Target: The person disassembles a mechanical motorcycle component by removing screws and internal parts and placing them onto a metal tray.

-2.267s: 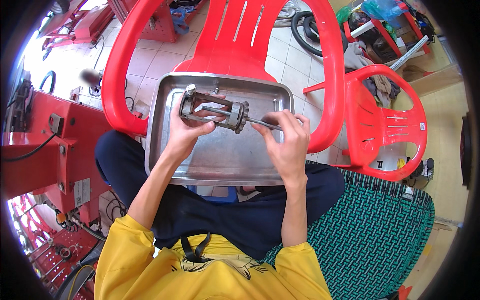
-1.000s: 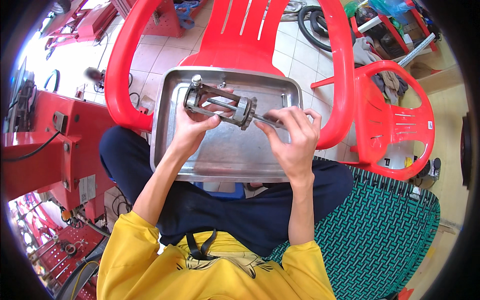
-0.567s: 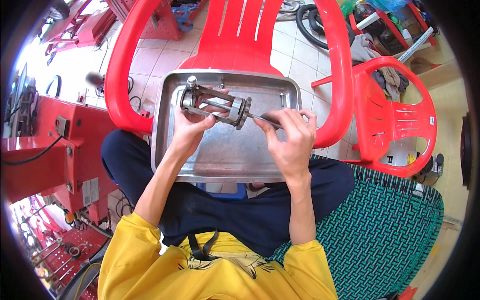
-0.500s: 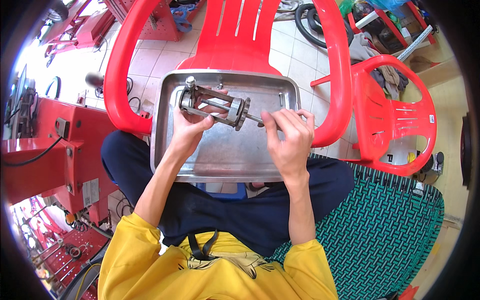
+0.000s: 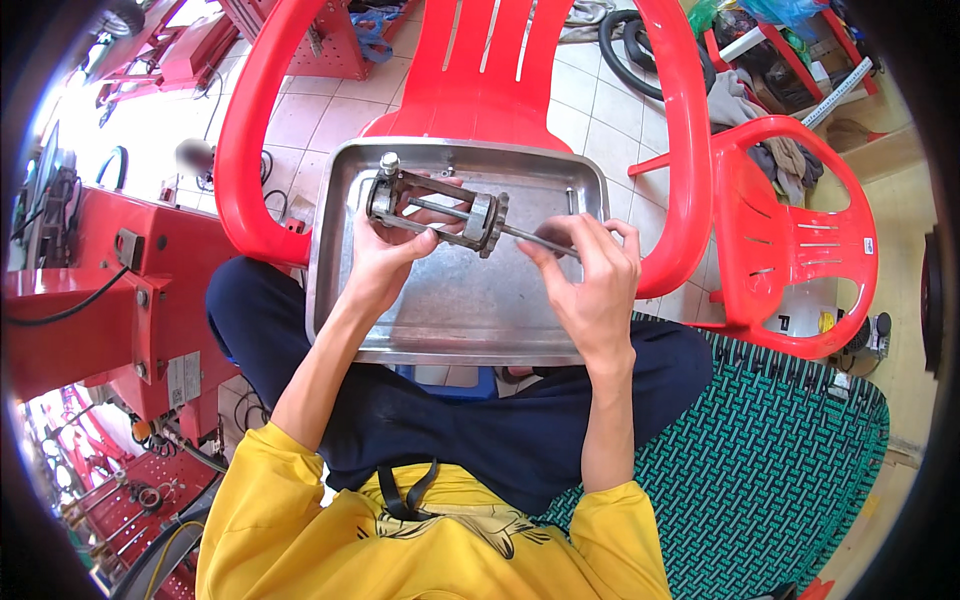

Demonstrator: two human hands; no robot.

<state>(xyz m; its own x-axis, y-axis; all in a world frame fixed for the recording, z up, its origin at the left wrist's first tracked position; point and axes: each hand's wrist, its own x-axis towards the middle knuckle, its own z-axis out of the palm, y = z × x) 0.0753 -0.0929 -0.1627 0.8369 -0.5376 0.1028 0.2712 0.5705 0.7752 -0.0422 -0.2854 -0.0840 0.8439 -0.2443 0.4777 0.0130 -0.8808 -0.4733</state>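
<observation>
Over a shallow steel tray (image 5: 470,318), my left hand (image 5: 380,255) is wrapped round the left end of a metal tool frame (image 5: 455,239). This frame has two long side bars, a screw knob (image 5: 389,162) at its upper left corner and a notched round disc (image 5: 497,224) at its right end. A thin metal rod (image 5: 530,238) runs through the middle and sticks out past the disc, slanting slightly down. Around the rod's outer end, my right hand (image 5: 598,285) is closed with thumb and fingers. Its very tip is hidden by the fingers.
The tray rests on a red plastic armchair (image 5: 490,100) in front of my legs. Small metal parts (image 5: 571,200) lie in the tray. Another red chair (image 5: 790,235) and a green woven seat (image 5: 760,450) are at the right. Red machinery (image 5: 170,290) stands close on the left.
More of the rod shows to the right of the disc, and my right hand's fingers now grip farther out along it. My left hand keeps its hold on the frame. The whole view has shifted slightly.
</observation>
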